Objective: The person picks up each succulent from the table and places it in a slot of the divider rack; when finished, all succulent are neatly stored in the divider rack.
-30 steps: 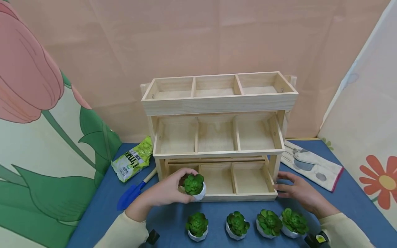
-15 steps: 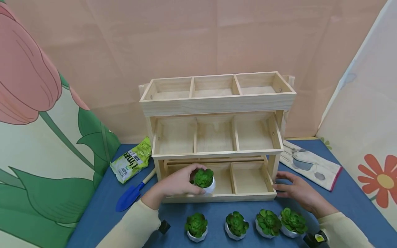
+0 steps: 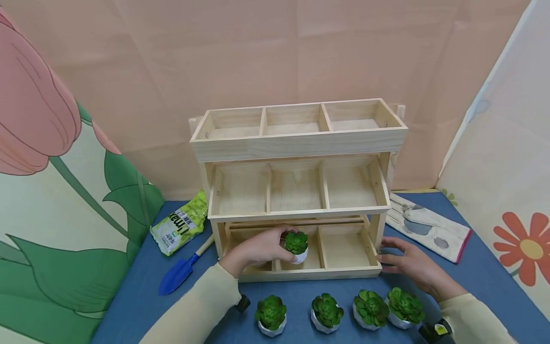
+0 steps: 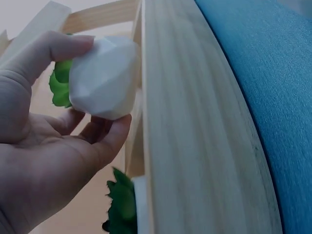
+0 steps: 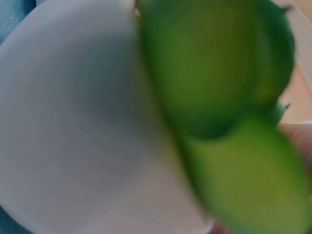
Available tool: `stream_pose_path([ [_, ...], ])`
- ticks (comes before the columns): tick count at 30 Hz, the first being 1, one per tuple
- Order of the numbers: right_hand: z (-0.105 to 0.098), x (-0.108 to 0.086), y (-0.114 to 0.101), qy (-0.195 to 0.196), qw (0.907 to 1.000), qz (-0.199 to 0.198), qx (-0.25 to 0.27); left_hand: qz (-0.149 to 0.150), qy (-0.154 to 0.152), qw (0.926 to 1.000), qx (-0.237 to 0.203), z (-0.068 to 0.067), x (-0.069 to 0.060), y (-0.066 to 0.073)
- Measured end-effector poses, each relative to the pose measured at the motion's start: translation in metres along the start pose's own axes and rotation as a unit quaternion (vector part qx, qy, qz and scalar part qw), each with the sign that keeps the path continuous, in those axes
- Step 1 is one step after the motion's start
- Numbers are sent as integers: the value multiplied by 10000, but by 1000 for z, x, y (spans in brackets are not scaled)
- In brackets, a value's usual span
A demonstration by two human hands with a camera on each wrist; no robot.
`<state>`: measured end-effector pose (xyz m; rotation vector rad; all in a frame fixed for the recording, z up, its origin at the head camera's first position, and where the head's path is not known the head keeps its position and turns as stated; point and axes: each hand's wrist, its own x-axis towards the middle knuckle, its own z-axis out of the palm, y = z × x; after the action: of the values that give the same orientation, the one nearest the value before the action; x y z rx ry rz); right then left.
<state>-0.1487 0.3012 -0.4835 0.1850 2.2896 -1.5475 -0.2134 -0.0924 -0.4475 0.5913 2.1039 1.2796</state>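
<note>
My left hand point(image 3: 262, 246) pinches a small succulent in a white faceted pot point(image 3: 300, 257) over the bottom tray's middle compartment. In the left wrist view, thumb and fingers of this hand point(image 4: 53, 156) grip the pot point(image 4: 105, 80) from two sides, and a second succulent point(image 4: 123, 202) sits inside the tray; the hand and arm hide it in the head view. My right hand point(image 3: 408, 265) rests against the right end of the wooden shelf point(image 3: 301, 143), fingers loosely bent. A white pot point(image 5: 73, 117) with green leaves point(image 5: 209, 68) fills most of the right wrist view.
Several potted succulents point(image 3: 270, 313) stand in a row along the front of the blue table point(image 3: 142, 296). Left of the shelf lie a green-white bag point(image 3: 180, 224) and a blue trowel point(image 3: 176, 276). Patterned gloves point(image 3: 425, 227) lie to its right.
My left hand has carried the potted succulent rightward, from the left compartment's front to over the middle compartment. My right hand has stayed against the shelf's end.
</note>
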Motion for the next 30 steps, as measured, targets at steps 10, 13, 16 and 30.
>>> stream_pose_path([
  [10, 1, 0, -1, -27, 10000, 11, 12, 176, 358, 9918, 1217, 14, 16, 0],
  [13, 0, -1, -2, -47, 10000, 11, 13, 285, 346, 9863, 1585, 18, 20, 0],
  [16, -1, -2, -2, -49, 10000, 14, 15, 319, 313, 9851, 1663, 20, 23, 1],
  [30, -3, 2, 1, -149, 9999, 25, 53, -402, 750, 9691, 2316, 31, 14, 7],
])
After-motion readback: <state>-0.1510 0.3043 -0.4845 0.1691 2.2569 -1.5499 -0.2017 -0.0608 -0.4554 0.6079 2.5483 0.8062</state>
